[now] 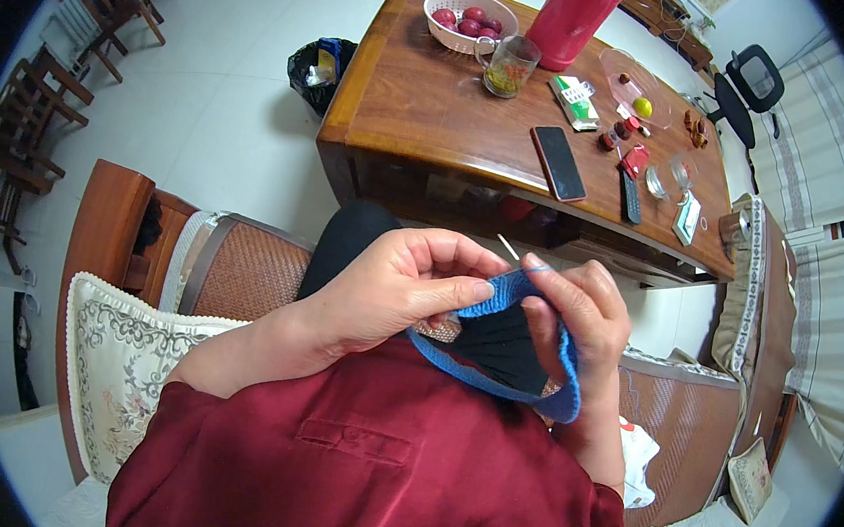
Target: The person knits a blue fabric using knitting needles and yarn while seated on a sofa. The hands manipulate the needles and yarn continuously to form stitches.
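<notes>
Between my two hands, above my lap, is a narrow band of blue knitting [495, 300]. My left hand [428, 275] pinches the band with thumb and forefinger on its left side. At the right end of the worked edge, my right hand [579, 315] grips the knitting and a thin pale needle [508, 247], whose tip sticks up between the hands. Blue yarn crosses my right fingertips. The rest of the band hangs in a loop below both hands, and part of it passes behind my right fingers. How far the needle runs inside the knitting is hidden.
Ahead stands a wooden table [420, 113] holding a smartphone [558, 164], a glass mug [510, 68], a pink thermos [575, 21], a fruit basket [442, 33] and a remote control [629, 196]. A black-lined bin [306, 76] is left of it. A white bag [638, 463] lies at my right.
</notes>
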Action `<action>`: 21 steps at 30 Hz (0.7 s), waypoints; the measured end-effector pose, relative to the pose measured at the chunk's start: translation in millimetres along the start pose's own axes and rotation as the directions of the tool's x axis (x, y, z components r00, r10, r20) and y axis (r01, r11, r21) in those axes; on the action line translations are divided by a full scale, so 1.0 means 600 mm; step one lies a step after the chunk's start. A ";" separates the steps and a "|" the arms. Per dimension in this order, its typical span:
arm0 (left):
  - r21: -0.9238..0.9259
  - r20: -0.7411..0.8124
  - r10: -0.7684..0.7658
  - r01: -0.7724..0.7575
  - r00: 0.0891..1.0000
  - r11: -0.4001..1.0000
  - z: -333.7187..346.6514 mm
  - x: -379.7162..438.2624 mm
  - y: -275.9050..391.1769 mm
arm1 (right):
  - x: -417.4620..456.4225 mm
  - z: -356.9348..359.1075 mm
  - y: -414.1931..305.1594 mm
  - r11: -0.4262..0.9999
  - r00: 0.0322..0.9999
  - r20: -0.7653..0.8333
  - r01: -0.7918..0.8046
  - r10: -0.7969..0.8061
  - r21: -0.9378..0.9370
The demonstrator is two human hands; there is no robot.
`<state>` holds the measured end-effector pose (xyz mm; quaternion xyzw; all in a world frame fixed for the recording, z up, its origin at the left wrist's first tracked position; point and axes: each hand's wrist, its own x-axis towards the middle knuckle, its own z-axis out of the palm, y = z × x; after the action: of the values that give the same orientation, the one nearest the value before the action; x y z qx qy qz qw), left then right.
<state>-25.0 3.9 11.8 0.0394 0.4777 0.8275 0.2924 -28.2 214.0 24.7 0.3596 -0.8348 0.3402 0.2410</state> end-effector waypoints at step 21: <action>-0.054 -0.094 0.130 -0.135 0.987 0.989 0.008 0.003 -0.008 | -0.012 -0.006 -0.029 0.996 0.999 0.000 -0.038 0.039 -0.082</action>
<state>-22.4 10.1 9.8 0.0246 0.4615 0.8602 0.2157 -9.8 211.0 29.3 0.3335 -0.8550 0.3099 0.2483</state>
